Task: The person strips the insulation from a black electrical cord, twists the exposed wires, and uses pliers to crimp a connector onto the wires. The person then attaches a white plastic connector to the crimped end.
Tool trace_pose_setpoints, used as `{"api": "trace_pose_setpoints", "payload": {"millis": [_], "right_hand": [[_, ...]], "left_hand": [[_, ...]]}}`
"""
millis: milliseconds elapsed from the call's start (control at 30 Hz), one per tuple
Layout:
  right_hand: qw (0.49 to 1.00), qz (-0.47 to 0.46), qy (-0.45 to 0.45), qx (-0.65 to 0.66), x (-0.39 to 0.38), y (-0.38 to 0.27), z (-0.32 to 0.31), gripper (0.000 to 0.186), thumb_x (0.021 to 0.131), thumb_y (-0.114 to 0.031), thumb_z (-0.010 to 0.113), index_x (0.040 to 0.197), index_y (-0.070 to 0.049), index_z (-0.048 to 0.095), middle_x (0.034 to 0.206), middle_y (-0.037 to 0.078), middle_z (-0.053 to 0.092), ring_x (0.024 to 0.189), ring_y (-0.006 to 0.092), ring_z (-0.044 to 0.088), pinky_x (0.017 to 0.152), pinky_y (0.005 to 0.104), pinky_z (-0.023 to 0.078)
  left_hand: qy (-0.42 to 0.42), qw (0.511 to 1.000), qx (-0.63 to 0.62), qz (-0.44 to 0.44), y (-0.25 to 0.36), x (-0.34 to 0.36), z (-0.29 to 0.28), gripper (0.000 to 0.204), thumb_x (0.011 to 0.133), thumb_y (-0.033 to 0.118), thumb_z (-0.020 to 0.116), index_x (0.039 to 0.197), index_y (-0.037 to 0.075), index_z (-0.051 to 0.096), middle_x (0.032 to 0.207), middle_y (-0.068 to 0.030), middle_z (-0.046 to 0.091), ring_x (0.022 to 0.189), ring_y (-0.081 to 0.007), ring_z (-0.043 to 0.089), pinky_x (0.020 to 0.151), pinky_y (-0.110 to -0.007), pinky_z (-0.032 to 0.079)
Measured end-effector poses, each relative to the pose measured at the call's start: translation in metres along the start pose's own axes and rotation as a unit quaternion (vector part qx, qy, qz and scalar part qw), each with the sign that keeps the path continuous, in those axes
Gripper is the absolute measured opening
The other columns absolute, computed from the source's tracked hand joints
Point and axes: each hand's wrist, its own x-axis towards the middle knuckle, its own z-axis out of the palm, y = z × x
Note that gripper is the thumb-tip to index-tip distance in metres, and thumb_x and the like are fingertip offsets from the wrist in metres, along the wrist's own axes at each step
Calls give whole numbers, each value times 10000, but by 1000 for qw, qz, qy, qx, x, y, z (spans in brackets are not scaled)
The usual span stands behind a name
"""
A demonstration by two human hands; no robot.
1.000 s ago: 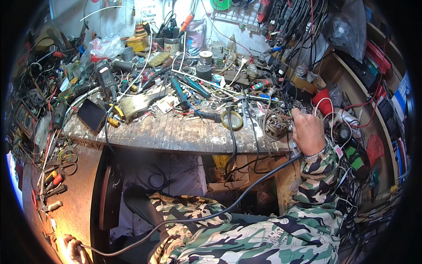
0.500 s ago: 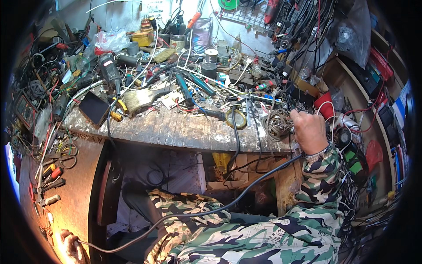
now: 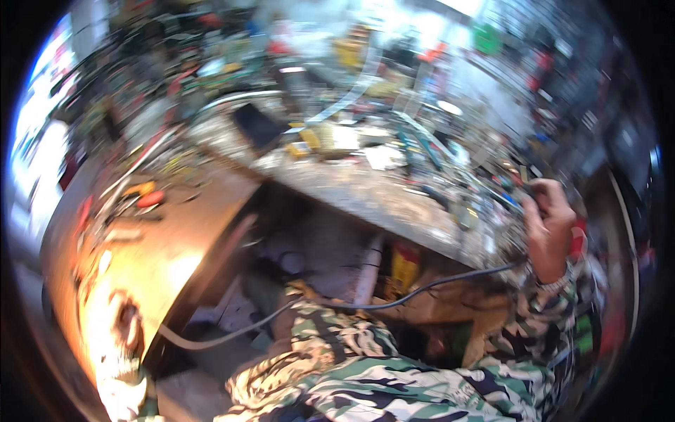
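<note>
A long grey-black cable (image 3: 415,294) sags across my lap between my two hands. At the lower left, over the brightly lit side board, my left hand (image 3: 125,323) is curled at the cable's end; glare and blur smear the contact. My right hand (image 3: 553,228) is raised at the right end of the bench, thumb and forefinger drawn together. Whatever it pinches is too blurred to make out. The cable's other end passes out of sight by the right wrist. Tangled small parts (image 3: 510,235) lie beside that hand.
The wooden bench (image 3: 344,186) is crowded with tools, wires and parts. A black flat box (image 3: 256,126) sits near its left corner. Orange-handled tools (image 3: 144,195) lie on the side board (image 3: 204,186). Under the bench stands something yellow (image 3: 404,266).
The view has swung left and blurred, shifting the bench rightward and tilting it. My right hand has changed from a fist-like grip to a raised pinch. The cable still spans my lap.
</note>
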Motion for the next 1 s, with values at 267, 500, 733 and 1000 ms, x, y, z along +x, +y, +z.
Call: {"api": "trace_pose_setpoints", "payload": {"millis": [267,500,733,1000], "right_hand": [[830,7,-143,539,50,-229,119,256,953,-87,652,1184,-1,584,681,-5,574,473,9,414,384,179,256],[565,13,-425,707,14,-444,240,306,945,-137,649,1205,-7,555,831,88,682,613,135,626,488,249,471],[461,11,-508,727,-56,-516,344,306,921,35,701,1162,48,513,907,123,707,697,154,676,596,258,538],[514,-142,-511,674,-77,-533,355,232,892,-28,750,1045,26,583,923,110,723,843,117,689,749,273,574]], "left_hand": [[13,994,105,39,-10,-3,-33,259,748,58,712,1000,60,650,953,-146,612,836,-357,596,749,-437,522],[152,986,68,20,-46,-10,11,106,795,84,661,894,47,646,918,-131,595,929,-349,586,819,-453,512],[125,880,-328,-320,-46,31,-33,307,1002,155,551,1219,-41,644,1079,-168,718,840,-220,707,746,-333,581],[197,861,-344,-318,-57,26,-31,247,955,135,707,1101,-63,685,955,-99,736,864,-134,689,774,-279,565]]}}
